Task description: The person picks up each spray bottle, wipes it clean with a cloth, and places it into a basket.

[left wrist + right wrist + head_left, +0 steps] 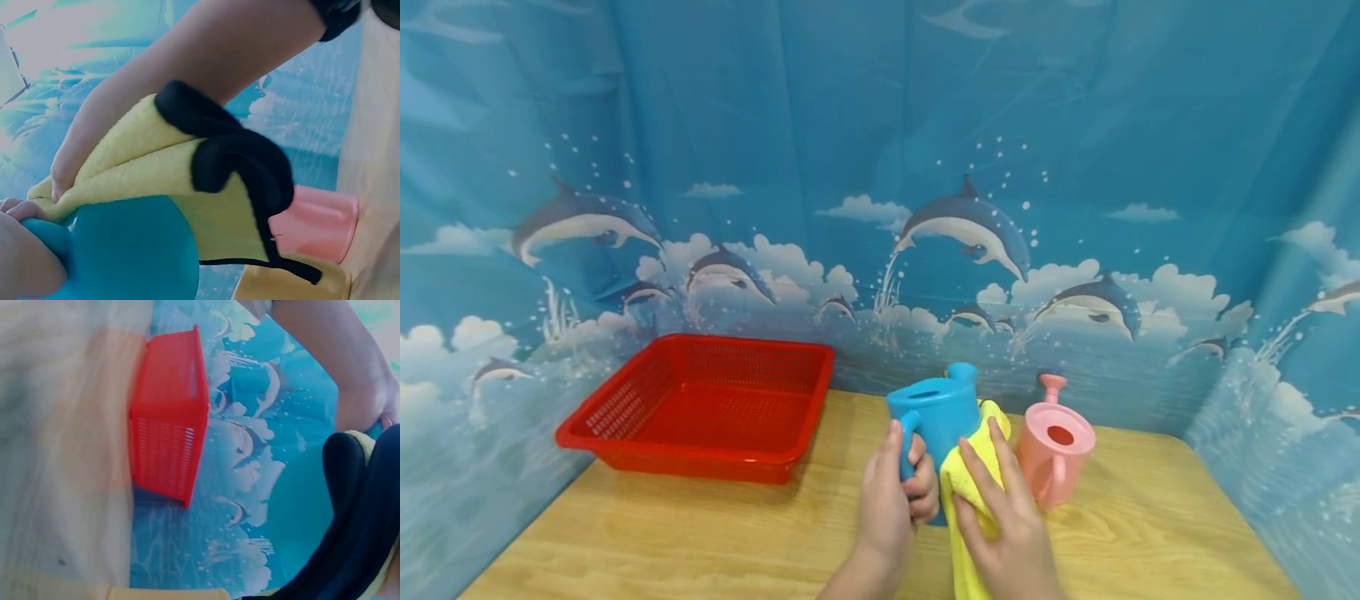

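Observation:
My left hand (891, 500) grips a blue watering can (940, 421) by its handle, fingers curled round it. The can's spout points away, toward the backdrop. Against the can's right side, my right hand (1011, 533) presses a yellow cloth (966, 483), its fingers spread and fairly straight. A dark edging runs along the cloth (137, 172) in the left wrist view, where it drapes over the blue can (137, 244). Just right of the cloth stands a pink watering can (1037, 450), partly behind my right fingers in the head view.
A red perforated basket (692, 458) sits at the back left of the wooden table (722, 533). Low in the left wrist view a yellow object (294, 281) shows near the pink can. A dolphin-print backdrop (850, 125) closes off the back and sides.

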A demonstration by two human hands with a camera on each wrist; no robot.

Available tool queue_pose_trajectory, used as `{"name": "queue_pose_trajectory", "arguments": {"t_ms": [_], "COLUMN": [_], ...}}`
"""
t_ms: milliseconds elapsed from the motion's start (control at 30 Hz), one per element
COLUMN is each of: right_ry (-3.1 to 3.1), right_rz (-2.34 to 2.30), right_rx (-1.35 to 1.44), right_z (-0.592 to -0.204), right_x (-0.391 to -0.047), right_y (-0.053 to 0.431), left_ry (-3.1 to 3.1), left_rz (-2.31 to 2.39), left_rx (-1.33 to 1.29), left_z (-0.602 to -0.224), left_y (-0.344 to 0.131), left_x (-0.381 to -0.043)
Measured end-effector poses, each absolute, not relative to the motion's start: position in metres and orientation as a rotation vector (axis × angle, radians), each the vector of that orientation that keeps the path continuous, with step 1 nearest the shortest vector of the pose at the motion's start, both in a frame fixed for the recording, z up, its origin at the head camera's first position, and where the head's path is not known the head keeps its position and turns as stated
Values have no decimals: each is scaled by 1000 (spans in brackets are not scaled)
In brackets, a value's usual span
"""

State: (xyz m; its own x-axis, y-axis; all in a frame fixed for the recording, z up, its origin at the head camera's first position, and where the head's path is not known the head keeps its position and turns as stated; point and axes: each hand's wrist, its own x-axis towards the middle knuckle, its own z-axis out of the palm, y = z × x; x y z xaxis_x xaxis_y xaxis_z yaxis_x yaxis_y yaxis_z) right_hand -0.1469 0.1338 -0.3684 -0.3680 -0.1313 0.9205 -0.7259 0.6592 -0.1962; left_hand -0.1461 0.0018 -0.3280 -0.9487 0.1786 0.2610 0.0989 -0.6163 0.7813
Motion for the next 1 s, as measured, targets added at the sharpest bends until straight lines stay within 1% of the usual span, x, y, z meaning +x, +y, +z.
{"name": "queue_pose_trajectory", "arguments": {"t_ms": [167, 433, 600, 833, 1000], "right_ry": [-1957, -1933, -1975, -2038, -2115], "right_rz": [833, 925, 1002, 951, 896], "right_rx": [580, 588, 567, 520, 491], "right_z": [-361, -353, -352, -356, -362], "right_x": [-142, -147, -147, -146, -143], "right_y": [144, 160, 162, 156, 148], "left_ry": [1394, 1348, 1349, 1354, 1307], "left_rz": [2618, 2521, 2523, 2610, 2717], "left_rx": [536, 621, 596, 466, 489], "left_z": [-333, -338, -339, -336, -333], "left_y": [12, 19, 20, 16, 9], "left_x": [-141, -137, -137, -141, -144]}}
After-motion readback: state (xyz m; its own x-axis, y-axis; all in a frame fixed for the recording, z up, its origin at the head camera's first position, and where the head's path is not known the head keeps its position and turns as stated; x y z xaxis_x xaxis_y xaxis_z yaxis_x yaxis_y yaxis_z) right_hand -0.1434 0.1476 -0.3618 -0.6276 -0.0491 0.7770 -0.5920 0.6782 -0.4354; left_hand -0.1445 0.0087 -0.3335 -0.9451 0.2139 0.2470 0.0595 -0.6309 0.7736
